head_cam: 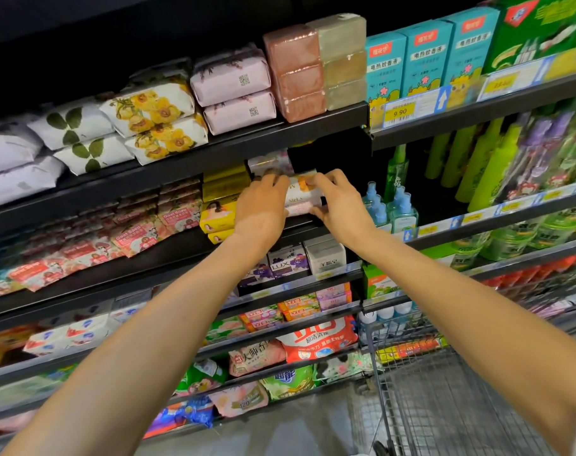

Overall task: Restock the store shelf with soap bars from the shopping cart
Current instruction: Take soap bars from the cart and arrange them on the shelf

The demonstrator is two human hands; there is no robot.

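A person's left hand (pixel 262 209) and right hand (pixel 341 205) clamp their fingers (pixel 273 181) on either end of a white-and-orange wrapped soap bar stack (pixel 303 195) at the black metal store shelf (pixel 181 248). Pushed in crooked, the stack could topple or dislodge the neighbouring yellow boxed soaps (pixel 219 212). The grey wire shopping cart (pixel 444 390) stands below right.

teal boxes (pixel 424 57) top right | green spray bottles (pixel 487 166) beneath

Dark shelf (pixel 188 162) — wrapped soap bars (pixel 155 116) stacked on it.
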